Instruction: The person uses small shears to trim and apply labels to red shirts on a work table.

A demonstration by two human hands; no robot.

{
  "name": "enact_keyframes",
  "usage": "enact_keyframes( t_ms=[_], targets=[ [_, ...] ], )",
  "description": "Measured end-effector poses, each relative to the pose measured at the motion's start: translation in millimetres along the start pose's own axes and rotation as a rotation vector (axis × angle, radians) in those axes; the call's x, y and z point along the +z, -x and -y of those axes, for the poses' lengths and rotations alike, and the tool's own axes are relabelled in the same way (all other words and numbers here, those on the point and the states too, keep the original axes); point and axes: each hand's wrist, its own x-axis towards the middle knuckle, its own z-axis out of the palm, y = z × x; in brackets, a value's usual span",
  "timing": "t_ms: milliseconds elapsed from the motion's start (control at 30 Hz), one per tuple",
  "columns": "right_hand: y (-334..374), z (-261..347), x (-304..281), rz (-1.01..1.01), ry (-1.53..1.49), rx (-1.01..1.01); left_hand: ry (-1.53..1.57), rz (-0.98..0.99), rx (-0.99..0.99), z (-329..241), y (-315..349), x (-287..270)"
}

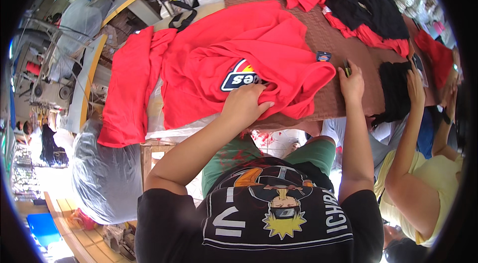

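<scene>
A red sweatshirt [199,71] lies spread in loose folds in front of me, with a dark printed patch [239,80] on its chest. One long sleeve [130,81] hangs off the table's left side. My left hand [245,107] pinches the red fabric just below the patch. To the right of the garment, my right hand [352,83] is closed on a small dark tool [347,68] with a yellowish part; its exact kind is too small to make out. A dark label [323,56] shows near the neck opening, close to the right hand.
The table [326,31] has a brown textured cover. Black and red garments [371,11] lie at the far right. A co-worker in yellow [423,183] sits at my right, hands by a black cloth [396,89]. A plastic-wrapped bundle [105,173] stands left.
</scene>
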Motion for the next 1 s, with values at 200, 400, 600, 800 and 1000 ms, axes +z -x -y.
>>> enact_keyframes(
  t_ms=[200, 400, 600, 800, 1000],
  targets=[
    [27, 105, -54, 0.05, -0.547, -0.435, 0.66, -0.063, -0.064, -8, -27, -64],
    [7, 113, -41, 0.173, -0.262, -0.415, 1.381, -0.67, 0.266, -42, -48, -185],
    [-26, 95, -67, 0.299, -0.656, -0.174, 1.374, -0.804, 0.2, 10, -37, -233],
    [-78, 106, -69, 0.209, -0.129, -0.296, 1.225, -0.614, -0.164, 50, -77, -235],
    [-169, 137, -211, -0.235, -0.581, -0.675, 1.557, -0.783, 0.519, 1, -76, -297]
  ],
)
